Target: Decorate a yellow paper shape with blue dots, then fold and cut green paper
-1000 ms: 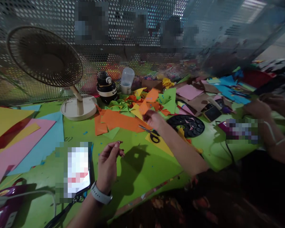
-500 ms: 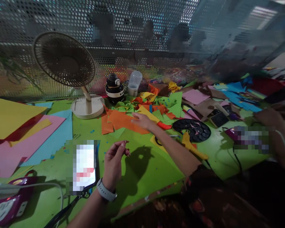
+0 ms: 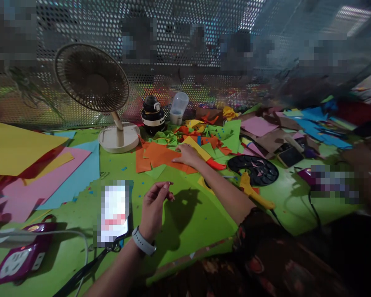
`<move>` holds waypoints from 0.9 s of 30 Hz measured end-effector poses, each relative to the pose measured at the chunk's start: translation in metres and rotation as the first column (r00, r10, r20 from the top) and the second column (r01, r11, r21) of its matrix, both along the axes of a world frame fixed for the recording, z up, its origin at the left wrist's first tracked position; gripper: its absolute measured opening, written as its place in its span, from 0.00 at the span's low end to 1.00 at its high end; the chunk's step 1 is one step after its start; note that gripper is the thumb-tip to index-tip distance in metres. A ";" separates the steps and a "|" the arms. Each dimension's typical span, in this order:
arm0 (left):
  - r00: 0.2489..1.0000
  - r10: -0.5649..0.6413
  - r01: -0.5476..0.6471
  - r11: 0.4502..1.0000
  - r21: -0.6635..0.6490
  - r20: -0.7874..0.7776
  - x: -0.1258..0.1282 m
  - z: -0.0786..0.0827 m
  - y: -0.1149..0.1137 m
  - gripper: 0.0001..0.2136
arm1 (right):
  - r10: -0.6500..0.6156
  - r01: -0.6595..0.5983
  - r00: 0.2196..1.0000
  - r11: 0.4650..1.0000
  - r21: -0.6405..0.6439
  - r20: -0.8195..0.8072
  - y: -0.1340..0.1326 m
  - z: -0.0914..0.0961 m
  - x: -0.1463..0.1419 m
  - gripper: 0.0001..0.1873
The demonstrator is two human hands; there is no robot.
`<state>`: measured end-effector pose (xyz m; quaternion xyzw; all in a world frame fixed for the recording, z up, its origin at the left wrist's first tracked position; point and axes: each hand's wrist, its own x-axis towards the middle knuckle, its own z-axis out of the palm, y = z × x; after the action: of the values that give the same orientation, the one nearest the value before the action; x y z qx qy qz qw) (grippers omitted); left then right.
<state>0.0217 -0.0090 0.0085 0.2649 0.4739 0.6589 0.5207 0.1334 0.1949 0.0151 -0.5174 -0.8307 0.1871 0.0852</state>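
My left hand (image 3: 155,204), with a pale watch band on its wrist, hovers above the green tabletop (image 3: 185,235). Its thumb and fingers are pinched together; whatever they hold, if anything, is too small to name. Farther forward, my right hand (image 3: 189,156) reaches onto an orange paper sheet (image 3: 160,156), thumb and fingers apart. A yellow paper piece (image 3: 199,147) lies just beside its fingers. Behind it is a heap of crumpled green and orange scraps (image 3: 191,132). A yellow glue gun (image 3: 255,194) rests right of my right forearm, near a black scalloped tray (image 3: 253,170).
A fan (image 3: 92,78) and a black bottle (image 3: 153,117) stand at the back, before a perforated metal screen. A lit phone (image 3: 114,210) and a purple power strip (image 3: 24,251) lie at left, near coloured sheets (image 3: 58,177). Another person's arm (image 3: 366,165) is at right.
My right hand has settled lower onto the orange paper, its fingers closer to the sheet. My left hand keeps its pinch. The whole view has shifted slightly.
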 end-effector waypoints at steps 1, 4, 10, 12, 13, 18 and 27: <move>1.000 -0.004 0.004 1.000 -0.005 -0.006 0.000 0.000 0.000 0.09 | -0.004 0.004 1.000 1.000 0.010 0.007 0.001 -0.001 -0.003 0.28; 1.000 -0.003 0.003 1.000 -0.013 -0.009 0.000 0.000 0.000 0.09 | 0.000 0.000 1.000 1.000 -0.003 0.023 0.005 -0.001 -0.009 0.26; 1.000 -0.011 0.011 1.000 -0.009 0.029 0.001 0.001 -0.001 0.08 | 0.021 -0.021 0.999 1.000 -0.022 0.037 0.007 0.002 -0.014 0.10; 0.999 -0.017 0.017 1.000 -0.013 0.029 0.001 0.002 -0.001 0.08 | 0.032 -0.031 0.999 0.999 -0.035 0.038 0.006 0.000 -0.015 0.12; 0.999 -0.018 0.019 1.000 -0.016 0.029 0.001 0.002 -0.001 0.08 | 0.035 -0.034 0.999 0.999 -0.042 0.039 0.006 -0.001 -0.016 0.14; 0.999 -0.012 0.013 1.000 -0.024 0.032 0.002 0.004 -0.001 0.08 | 0.019 -0.016 0.999 0.998 -0.062 0.045 0.012 -0.010 -0.021 0.28; 1.000 -0.006 0.007 0.999 -0.047 0.026 0.003 0.008 -0.001 0.10 | 0.137 -0.162 0.977 0.975 -0.153 -0.161 0.019 -0.001 -0.015 0.12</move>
<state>0.0247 -0.0101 0.0167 0.2455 0.4814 0.6494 0.5350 0.1188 0.2135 0.0143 -0.4432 -0.8402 0.2994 0.0897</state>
